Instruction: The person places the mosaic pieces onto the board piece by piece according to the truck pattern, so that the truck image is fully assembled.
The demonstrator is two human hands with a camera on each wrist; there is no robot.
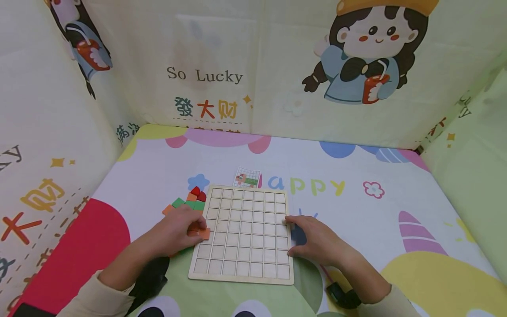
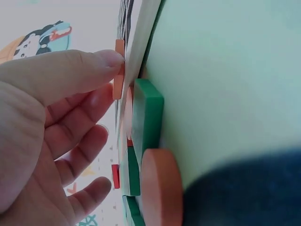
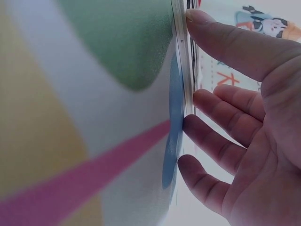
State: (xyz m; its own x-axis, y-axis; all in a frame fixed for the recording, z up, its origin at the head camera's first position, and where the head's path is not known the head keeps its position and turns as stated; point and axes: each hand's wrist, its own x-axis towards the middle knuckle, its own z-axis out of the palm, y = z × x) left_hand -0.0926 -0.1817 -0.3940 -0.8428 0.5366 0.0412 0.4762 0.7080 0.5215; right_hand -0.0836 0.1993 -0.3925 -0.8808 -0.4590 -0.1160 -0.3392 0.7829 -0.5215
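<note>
A pale wooden grid board (image 1: 241, 278) with square cells lies flat in the middle of the table. At its left edge my left hand (image 1: 180, 231) pinches an orange tile (image 1: 204, 234) between thumb and fingers, and the tile overlaps the board's rim. In the left wrist view the thumb covers the middle of the orange tile (image 2: 119, 47), with the other fingers loosely bent behind. My right hand (image 1: 317, 240) has its thumb and fingertips at the board's right edge. Its fingers are relaxed, and in the right wrist view the thumb tip meets the board's edge (image 3: 183, 52).
Left of the board lie loose green tiles (image 1: 195, 205), red rounded pieces (image 1: 201, 196) and orange pieces (image 1: 168, 209), partly hidden by my left hand. A small pattern card (image 1: 247, 177) lies beyond the board. A black object with a cord (image 1: 340, 296) sits beneath my right forearm.
</note>
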